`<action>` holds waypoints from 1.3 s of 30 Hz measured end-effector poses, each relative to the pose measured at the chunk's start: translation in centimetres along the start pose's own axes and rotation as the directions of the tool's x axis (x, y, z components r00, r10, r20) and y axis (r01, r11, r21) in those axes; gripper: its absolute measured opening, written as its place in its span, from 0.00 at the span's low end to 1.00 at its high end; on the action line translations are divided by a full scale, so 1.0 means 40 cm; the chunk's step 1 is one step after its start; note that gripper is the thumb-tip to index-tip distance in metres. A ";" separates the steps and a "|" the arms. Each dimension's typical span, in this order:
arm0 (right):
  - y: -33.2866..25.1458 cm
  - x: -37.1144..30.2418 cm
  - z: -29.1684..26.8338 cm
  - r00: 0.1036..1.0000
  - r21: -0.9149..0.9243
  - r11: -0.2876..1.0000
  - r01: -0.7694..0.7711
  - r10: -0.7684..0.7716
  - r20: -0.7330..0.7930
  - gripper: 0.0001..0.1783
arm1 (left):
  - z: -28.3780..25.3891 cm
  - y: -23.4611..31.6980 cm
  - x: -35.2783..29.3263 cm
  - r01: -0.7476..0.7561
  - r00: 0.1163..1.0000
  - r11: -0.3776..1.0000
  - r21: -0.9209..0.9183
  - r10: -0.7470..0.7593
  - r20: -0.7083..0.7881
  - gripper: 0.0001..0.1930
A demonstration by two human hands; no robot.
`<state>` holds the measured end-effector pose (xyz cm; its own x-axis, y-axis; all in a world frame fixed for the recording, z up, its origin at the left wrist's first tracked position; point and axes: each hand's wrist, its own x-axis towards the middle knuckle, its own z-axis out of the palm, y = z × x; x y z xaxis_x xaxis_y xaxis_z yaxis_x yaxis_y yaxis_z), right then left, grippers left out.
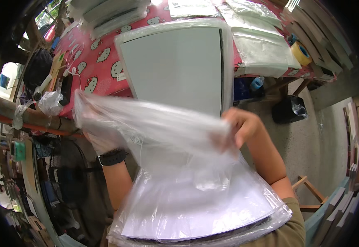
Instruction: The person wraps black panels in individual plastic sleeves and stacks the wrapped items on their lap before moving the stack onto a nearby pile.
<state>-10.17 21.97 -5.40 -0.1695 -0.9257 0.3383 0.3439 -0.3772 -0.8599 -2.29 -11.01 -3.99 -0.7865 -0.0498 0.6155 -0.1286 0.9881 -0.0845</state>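
A clear plastic bag [159, 117] is stretched between my two hands and blurred by motion. My right hand [245, 125] is closed on its right side, with the fingertips partly behind the film. My left hand [101, 133], with a black band at the wrist, grips the bag's left side; film covers its blurred fingers. Below the hands, a stack of white sheets [196, 206] in clear plastic lies against my body. Beyond them a large pale grey panel [175, 61] rests on plastic wrapping at the table's near edge, its lower part hidden behind the bag.
The table has a red patterned cloth [99, 70]. Plastic-wrapped stacks [109, 14] stand at the back left, and flat clear bags [261, 49] lie at the right beside a yellow tape roll [301, 53]. A black bin [289, 110] stands on the floor at right.
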 end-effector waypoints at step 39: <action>0.336 -0.283 -0.033 0.192 -0.160 0.877 -0.453 -0.080 -0.978 0.06 | 0.308 -0.004 -0.427 0.932 0.321 -0.228 -0.282 0.156 0.934 0.09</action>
<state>-4.83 27.42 -21.30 -0.9634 -0.1190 -0.2404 0.2301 0.0936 -0.9687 3.70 -12.10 -24.15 -0.8366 0.0020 -0.5477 -0.5333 -0.2310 0.8138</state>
